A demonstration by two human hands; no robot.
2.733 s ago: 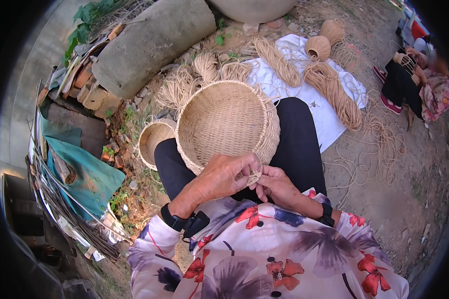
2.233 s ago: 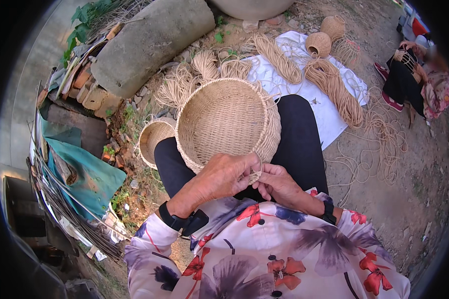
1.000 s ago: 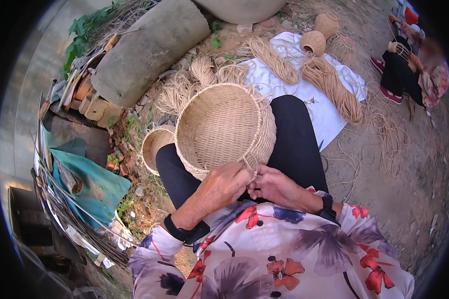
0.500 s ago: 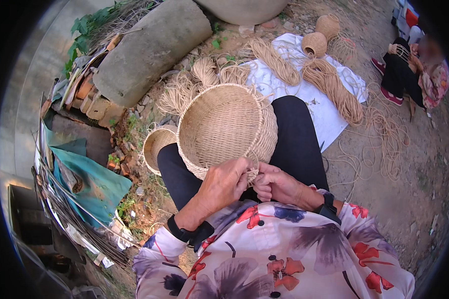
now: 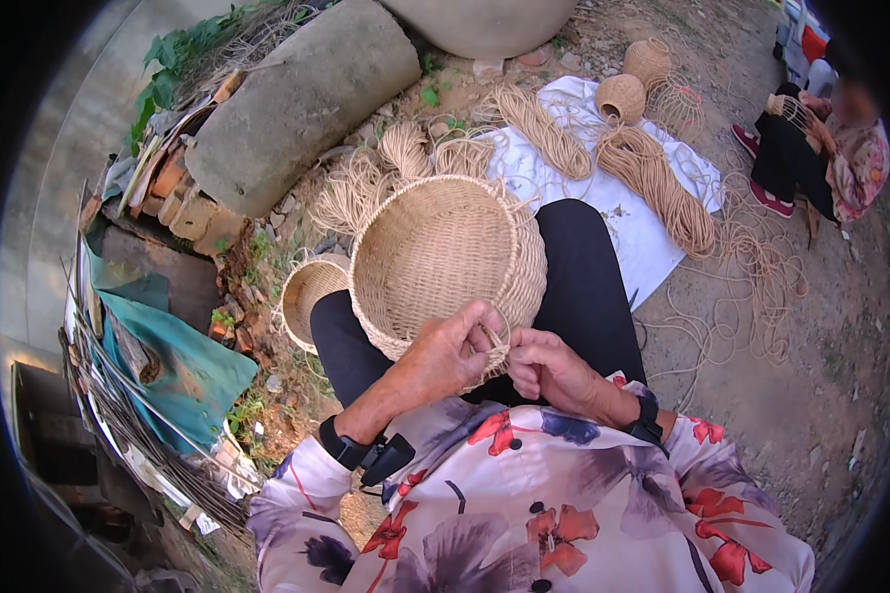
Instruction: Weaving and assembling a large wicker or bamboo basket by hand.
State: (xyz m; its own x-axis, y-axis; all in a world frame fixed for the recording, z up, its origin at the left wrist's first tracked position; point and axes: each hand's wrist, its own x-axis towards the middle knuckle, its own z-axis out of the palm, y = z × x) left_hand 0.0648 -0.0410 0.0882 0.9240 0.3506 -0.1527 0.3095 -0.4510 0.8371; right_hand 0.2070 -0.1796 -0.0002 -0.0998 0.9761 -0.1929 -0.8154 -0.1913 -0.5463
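A large round woven basket (image 5: 435, 267) rests tilted on my lap, its open mouth facing up toward me. At its near rim, my left hand (image 5: 455, 346) pinches a loop of straw-coloured cord (image 5: 499, 348) that stands up from the weave. Close beside it on the right, my right hand (image 5: 556, 374) is closed, thumb and forefinger pressed together at the same cord. Its other fingers curl into the palm. The exact path of the cord between the two hands is too small to make out.
A smaller woven basket (image 5: 311, 287) sits left of my knee. Coiled cord bundles (image 5: 653, 188) lie on a white cloth (image 5: 633, 262), with small round woven pots (image 5: 621, 97) beyond. Loose cord (image 5: 761, 287) trails rightward. Another person (image 5: 821, 148) sits at the far right. A concrete cylinder (image 5: 302, 104) lies at the back left.
My left hand has lifted slightly and turned, drawing the cord loop up at the rim. My right hand has shifted a little to the right. The basket sits slightly lower in view.
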